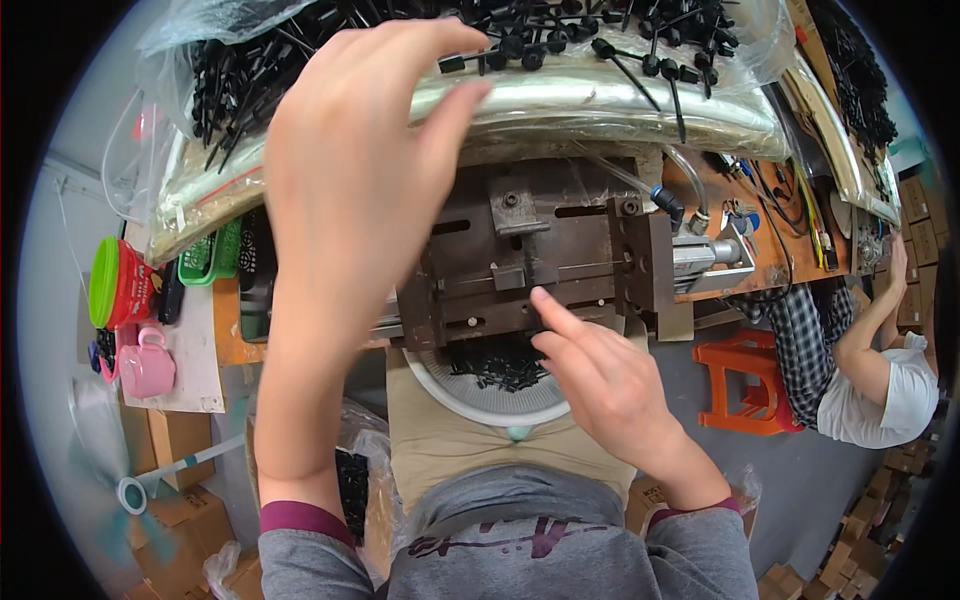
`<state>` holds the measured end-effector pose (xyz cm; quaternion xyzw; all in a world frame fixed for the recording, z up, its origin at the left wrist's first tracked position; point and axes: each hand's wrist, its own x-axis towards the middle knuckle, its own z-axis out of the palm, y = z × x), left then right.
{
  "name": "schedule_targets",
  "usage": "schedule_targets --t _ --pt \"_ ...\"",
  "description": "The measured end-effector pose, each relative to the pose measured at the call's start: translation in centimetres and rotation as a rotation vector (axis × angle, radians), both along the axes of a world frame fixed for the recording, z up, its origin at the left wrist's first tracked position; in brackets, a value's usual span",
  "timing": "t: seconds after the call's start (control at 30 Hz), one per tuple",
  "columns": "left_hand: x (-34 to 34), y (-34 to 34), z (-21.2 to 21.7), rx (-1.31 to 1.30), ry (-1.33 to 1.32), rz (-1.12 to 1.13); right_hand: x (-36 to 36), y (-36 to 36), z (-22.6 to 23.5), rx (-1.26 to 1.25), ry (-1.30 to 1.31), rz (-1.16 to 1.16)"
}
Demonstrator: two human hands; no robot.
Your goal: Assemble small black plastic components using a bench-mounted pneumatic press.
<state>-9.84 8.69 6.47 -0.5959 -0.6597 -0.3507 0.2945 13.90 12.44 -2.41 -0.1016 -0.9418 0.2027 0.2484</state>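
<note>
My left hand (365, 150) reaches over the front rim of a plastic-lined tray (600, 100) heaped with black plastic parts with thin stems (660, 65). Its thumb and index finger are apart; one black part shows in the gap behind them, with no grip on it visible. My right hand (615, 385) is at the near side of a dark metal fixture (470, 250). Its index finger points out, the tip at a small dark block (542, 272) in the middle; whether it presses is unclear. The other fingers are partly curled, holding nothing visible.
On my lap sits a white bowl (455, 395) of small black parts, under the fixture. A pneumatic cylinder (700, 255) with hoses is on the right. A pink mug (148, 365) and green basket (210, 255) stand left. A co-worker (870, 390) sits right by an orange stool (740, 380).
</note>
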Motion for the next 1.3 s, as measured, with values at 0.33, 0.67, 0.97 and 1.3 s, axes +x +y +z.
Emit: schedule_targets --t 0.33,0.67,0.97,1.3 --pt "-1.9 1.6 0.8 -0.238 -0.587 -0.105 -1.3 0.2 1.5 0.208 -0.119 0.031" --pt "4.9 -5.0 -0.1 -0.217 -0.651 -0.239 -4.2 10.3 8.4 0.433 0.394 -0.418" --pt "9.4 -8.1 -6.4 -0.284 -0.438 -0.308 -8.6 19.7 10.9 0.369 -0.462 -0.499" --pt "10.3 -8.5 -9.9 -0.3 -0.333 -0.181 -9.5 20.6 10.0 0.632 -0.384 -0.323"
